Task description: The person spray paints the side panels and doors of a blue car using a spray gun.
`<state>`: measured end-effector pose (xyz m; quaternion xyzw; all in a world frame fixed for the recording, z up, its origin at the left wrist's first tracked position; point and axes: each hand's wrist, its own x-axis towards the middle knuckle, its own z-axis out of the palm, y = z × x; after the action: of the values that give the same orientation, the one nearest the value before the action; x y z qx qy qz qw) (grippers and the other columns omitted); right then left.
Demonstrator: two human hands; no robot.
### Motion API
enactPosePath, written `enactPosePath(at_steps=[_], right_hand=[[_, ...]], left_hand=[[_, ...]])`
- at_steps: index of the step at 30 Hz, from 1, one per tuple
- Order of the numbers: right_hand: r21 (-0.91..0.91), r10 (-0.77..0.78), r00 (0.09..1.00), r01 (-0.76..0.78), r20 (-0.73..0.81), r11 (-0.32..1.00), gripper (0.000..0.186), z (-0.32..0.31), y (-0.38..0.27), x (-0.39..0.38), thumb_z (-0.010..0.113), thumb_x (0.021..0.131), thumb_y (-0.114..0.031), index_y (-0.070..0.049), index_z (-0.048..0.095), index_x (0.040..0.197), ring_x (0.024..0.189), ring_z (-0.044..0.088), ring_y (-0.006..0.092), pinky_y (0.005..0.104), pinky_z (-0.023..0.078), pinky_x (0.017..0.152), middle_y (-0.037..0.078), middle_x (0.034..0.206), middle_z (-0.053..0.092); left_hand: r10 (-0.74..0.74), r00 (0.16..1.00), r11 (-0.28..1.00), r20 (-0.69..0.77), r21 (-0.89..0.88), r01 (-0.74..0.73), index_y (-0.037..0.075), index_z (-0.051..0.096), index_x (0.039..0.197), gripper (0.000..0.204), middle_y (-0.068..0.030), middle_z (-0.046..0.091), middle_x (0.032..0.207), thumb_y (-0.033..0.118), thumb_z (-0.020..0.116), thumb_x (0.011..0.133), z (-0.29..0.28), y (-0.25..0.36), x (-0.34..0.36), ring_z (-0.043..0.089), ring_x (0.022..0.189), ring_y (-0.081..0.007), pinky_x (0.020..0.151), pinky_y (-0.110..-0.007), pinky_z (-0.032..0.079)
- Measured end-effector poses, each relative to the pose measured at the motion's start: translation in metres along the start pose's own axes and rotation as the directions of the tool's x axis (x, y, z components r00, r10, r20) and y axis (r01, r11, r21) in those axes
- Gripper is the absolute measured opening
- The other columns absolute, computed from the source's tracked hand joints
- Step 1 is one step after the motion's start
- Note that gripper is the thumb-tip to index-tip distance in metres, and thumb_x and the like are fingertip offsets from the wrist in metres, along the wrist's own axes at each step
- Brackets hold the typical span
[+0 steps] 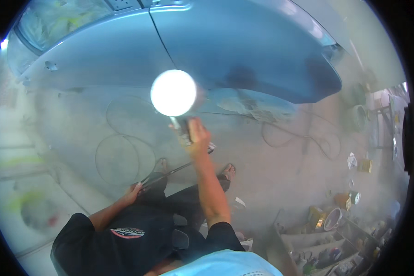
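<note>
My right hand is closed around the handle of a spray gun. A round, glaring white cup tops the gun and hides its nozzle. From the handle an air hose runs down to my left hand, whose fingers are closed on it by my thigh. In front of the gun stretches the side of a blue-grey car body, with a dark panel seam above the cup. Pale mist hangs around the gun and the lower edge of the body.
Loops of hose lie on the floor at left, with another length at right. Under the car body is a covered wheel. At lower right stands a compartmented shelf with cans and bottles. Tins and crumpled paper lie farther right.
</note>
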<state>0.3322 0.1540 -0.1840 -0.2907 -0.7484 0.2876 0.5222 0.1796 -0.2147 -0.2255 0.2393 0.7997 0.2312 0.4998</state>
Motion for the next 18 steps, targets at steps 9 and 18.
enactPosePath(at_steps=[9, 18], right_hand=[[0.154, 0.335, 0.906, -0.304, -0.257, 0.94, 0.024, -0.096, 0.017, -0.003, 0.082, 0.084, -0.019, -0.002, 0.067, 0.094, 0.06, 0.06, 0.0169, 0.0313, 0.048, 0.057, 0.007, 0.075, 0.064], [0.303, 0.652, 0.563, -0.592, -0.508, 0.747, 0.042, -0.292, 0.065, 0.015, 0.054, 0.102, -0.045, -0.006, 0.057, 0.091, 0.045, 0.055, 0.0128, 0.0257, 0.04, 0.039, 0.004, 0.066, 0.057]], left_hand=[[-0.033, 0.996, 0.993, 0.087, 0.117, 0.022, 0.004, 0.067, 0.089, 0.061, -0.0011, 0.058, 0.077, 0.055, 0.038, 0.104, 0.012, 0.0, -0.002, 0.053, 0.076, -0.0122, 0.07, -0.03, 0.043], [0.081, 0.969, 0.994, 0.232, 0.046, -0.094, 0.006, 0.064, 0.086, 0.051, 0.0029, 0.049, 0.073, 0.048, 0.042, 0.105, 0.037, 0.036, 0.009, 0.046, 0.07, -0.0091, 0.065, -0.027, 0.039]])
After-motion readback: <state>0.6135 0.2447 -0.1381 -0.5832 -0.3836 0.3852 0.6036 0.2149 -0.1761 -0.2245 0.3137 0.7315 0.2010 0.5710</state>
